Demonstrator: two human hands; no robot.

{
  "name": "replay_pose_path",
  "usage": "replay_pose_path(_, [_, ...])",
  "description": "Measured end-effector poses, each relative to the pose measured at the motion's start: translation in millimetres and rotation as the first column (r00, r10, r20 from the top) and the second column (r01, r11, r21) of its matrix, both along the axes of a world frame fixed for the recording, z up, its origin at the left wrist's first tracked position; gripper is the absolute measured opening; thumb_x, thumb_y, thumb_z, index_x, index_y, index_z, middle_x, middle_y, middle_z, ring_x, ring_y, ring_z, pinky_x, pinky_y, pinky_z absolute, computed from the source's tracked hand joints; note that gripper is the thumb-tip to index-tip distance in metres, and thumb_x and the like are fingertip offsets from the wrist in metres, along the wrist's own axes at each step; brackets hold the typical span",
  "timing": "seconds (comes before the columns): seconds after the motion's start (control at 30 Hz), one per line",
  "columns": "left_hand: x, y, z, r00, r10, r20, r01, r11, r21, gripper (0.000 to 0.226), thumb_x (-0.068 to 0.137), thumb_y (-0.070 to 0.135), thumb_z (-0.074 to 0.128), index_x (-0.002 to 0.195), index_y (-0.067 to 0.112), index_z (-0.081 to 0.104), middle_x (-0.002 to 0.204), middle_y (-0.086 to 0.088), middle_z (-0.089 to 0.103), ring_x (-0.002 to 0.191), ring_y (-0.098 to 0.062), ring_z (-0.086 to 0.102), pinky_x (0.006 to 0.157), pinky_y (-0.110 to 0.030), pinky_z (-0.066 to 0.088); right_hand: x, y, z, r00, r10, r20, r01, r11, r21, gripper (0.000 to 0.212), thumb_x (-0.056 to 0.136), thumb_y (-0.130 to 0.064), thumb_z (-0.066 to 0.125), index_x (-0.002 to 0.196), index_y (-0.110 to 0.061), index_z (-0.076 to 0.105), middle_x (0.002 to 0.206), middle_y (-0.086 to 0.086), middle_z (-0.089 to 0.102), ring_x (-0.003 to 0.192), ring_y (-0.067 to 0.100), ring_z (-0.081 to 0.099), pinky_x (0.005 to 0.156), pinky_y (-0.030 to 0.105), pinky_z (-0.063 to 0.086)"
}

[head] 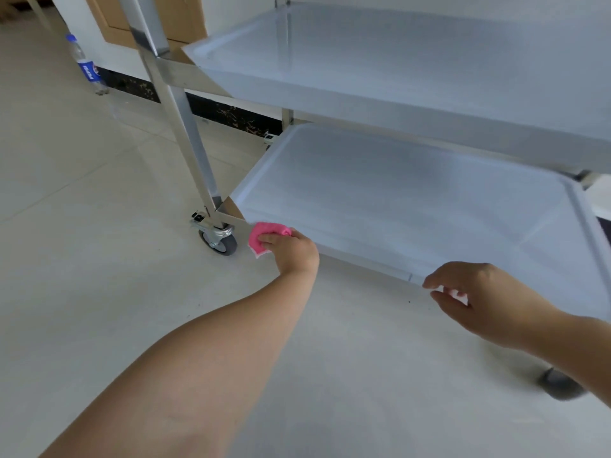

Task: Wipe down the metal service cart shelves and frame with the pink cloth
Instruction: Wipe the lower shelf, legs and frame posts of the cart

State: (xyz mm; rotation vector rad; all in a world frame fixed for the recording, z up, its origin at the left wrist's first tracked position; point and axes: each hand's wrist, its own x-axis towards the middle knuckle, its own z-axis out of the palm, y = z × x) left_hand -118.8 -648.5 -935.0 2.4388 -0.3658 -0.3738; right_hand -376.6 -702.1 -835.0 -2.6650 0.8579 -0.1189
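The metal service cart fills the upper right, with a middle shelf (396, 61) and a bottom shelf (413, 200) below it. My left hand (292, 251) grips the pink cloth (264, 238) against the front edge of the bottom shelf, near its left corner. A slanted metal frame post (185, 127) comes down to that corner. My right hand (486, 299) is at the same front edge further right, fingers loosely curled at the rim and holding nothing.
A grey caster wheel (220, 241) sits under the left corner, and another wheel (558, 385) shows at the lower right. A plastic bottle (86, 66) stands on the tiled floor by the wall at upper left. A brown wooden panel (105, 21) leans behind the cart.
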Motion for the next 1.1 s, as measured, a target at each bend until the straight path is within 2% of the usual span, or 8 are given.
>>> replay_pose_path(0.07, [-12, -2, 11, 0.931, 0.171, -0.321, -0.277, 0.905, -0.322, 0.055, 0.097, 0.005, 0.029, 0.146, 0.004, 0.003, 0.144, -0.031, 0.031, 0.129, -0.046, 0.038, 0.107, -0.043, 0.032, -11, -2, 2, 1.0, -0.008, -0.013, 0.008, 1.0, -0.011, 0.016, 0.084, -0.017, 0.062, 0.095, -0.025, 0.07, 0.082, -0.013, 0.063, 0.064, -0.003, 0.053, 0.062, 0.026, 0.048])
replay_pose_path(0.13, [-21, -7, 16, 0.922, 0.188, -0.339, -0.308, 0.887, -0.344, 0.056, 0.097, 0.004, 0.03, 0.146, 0.003, 0.004, 0.144, -0.031, 0.029, 0.129, -0.046, 0.037, 0.107, -0.043, 0.032, -21, -3, 4, 1.0, -0.008, -0.014, 0.007, 1.0, -0.023, 0.016, 0.084, -0.016, 0.062, 0.095, -0.025, 0.07, 0.081, -0.014, 0.063, 0.063, -0.006, 0.051, 0.061, 0.024, 0.046])
replay_pose_path(0.23, [-35, -19, 4, 0.999, -0.042, 0.017, 0.04, 0.991, 0.131, 0.048, 0.093, -0.013, 0.025, 0.138, -0.018, 0.008, 0.134, -0.049, 0.027, 0.122, -0.06, 0.034, 0.108, -0.056, 0.027, -40, -7, 7, 0.999, -0.01, -0.035, 0.008, 0.999, -0.054, 0.017, 0.084, -0.017, 0.061, 0.095, -0.026, 0.07, 0.081, -0.017, 0.062, 0.063, -0.002, 0.052, 0.061, 0.024, 0.045])
replay_pose_path(0.3, [-51, -26, 4, 0.999, -0.004, 0.036, -0.003, 0.981, 0.192, 0.045, 0.095, -0.01, 0.022, 0.137, -0.02, 0.007, 0.133, -0.05, 0.027, 0.123, -0.06, 0.034, 0.11, -0.054, 0.024, -55, -10, 9, 0.997, -0.013, -0.07, 0.008, 0.997, -0.074, 0.018, 0.085, -0.019, 0.06, 0.097, -0.028, 0.069, 0.083, -0.019, 0.061, 0.067, 0.003, 0.054, 0.063, 0.024, 0.046])
replay_pose_path(0.47, [-106, -34, 28, 0.832, 0.182, -0.524, -0.414, 0.832, -0.37, 0.056, 0.097, 0.015, 0.031, 0.147, 0.007, 0.006, 0.15, -0.024, 0.025, 0.136, -0.04, 0.03, 0.114, -0.042, 0.026, -90, -19, 17, 0.982, -0.006, -0.187, -0.016, 0.993, -0.114, 0.021, 0.089, -0.027, 0.051, 0.105, -0.031, 0.065, 0.098, -0.018, 0.063, 0.081, 0.006, 0.058, 0.074, 0.026, 0.048])
replay_pose_path(0.77, [-166, -69, 16, 0.943, -0.087, -0.323, 0.091, 0.996, -0.002, 0.048, 0.096, -0.006, 0.029, 0.141, -0.011, 0.011, 0.14, -0.037, 0.033, 0.129, -0.049, 0.036, 0.112, -0.044, 0.024, -148, -29, 34, 0.96, 0.007, -0.281, -0.052, 0.987, -0.153, 0.022, 0.091, -0.032, 0.047, 0.108, -0.034, 0.061, 0.102, -0.02, 0.061, 0.088, 0.008, 0.06, 0.075, 0.031, 0.051])
replay_pose_path(0.97, [-203, -78, -3, 0.917, -0.383, -0.112, 0.399, 0.892, 0.211, 0.05, 0.096, 0.004, 0.043, 0.14, -0.006, 0.023, 0.143, -0.025, 0.04, 0.131, -0.037, 0.04, 0.112, -0.038, 0.026, -178, -35, 28, 0.972, -0.044, -0.23, 0.005, 0.986, -0.169, 0.018, 0.09, -0.03, 0.051, 0.103, -0.034, 0.063, 0.098, -0.02, 0.062, 0.074, 0.003, 0.054, 0.066, 0.02, 0.045])
replay_pose_path(1.1, [-229, -90, 0, 0.868, -0.42, -0.265, 0.482, 0.841, 0.245, 0.042, 0.092, 0.004, 0.05, 0.132, -0.003, 0.039, 0.134, -0.02, 0.051, 0.123, -0.032, 0.05, 0.107, -0.037, 0.037, -199, -36, 26, 0.975, -0.076, -0.206, 0.049, 0.989, -0.136, 0.019, 0.089, -0.027, 0.052, 0.103, -0.03, 0.065, 0.099, -0.016, 0.064, 0.079, 0.008, 0.061, 0.071, 0.026, 0.05])
